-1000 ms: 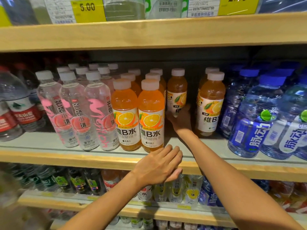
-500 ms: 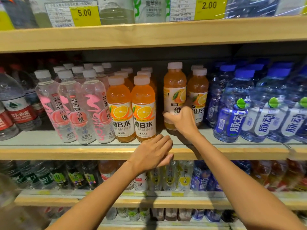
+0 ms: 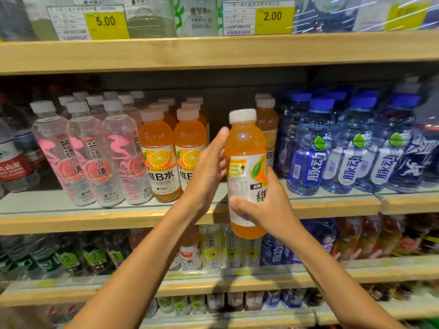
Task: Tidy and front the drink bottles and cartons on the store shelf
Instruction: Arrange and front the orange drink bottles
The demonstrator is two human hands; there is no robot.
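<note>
While right hand (image 3: 268, 210) fingers wrap orange bottle (image 3: 245, 138), left hand (image 3: 206, 167) fingers lie straight alongside.

Orange bottles (image 3: 158, 160) read 维B水, probably VITAMIN B; left of them pink bottles (image 3: 95, 157) read 芒顿小镇, right blue bottles (image 3: 311, 160) 脉动, above price tags (image 3: 105, 21) 5.00, 2.00.

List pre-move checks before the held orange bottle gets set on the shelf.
1. Grip: right hand wraps the held orange bottle low on its label: ok.
2. Left hand open at the bottle's side; contact: cannot tell.
3. Shelf gap between the front orange bottles and the blue bottles is free: ok.
4. Label facing: turned sideways, front not out: not ok.
5. Cap on: ok.
</note>
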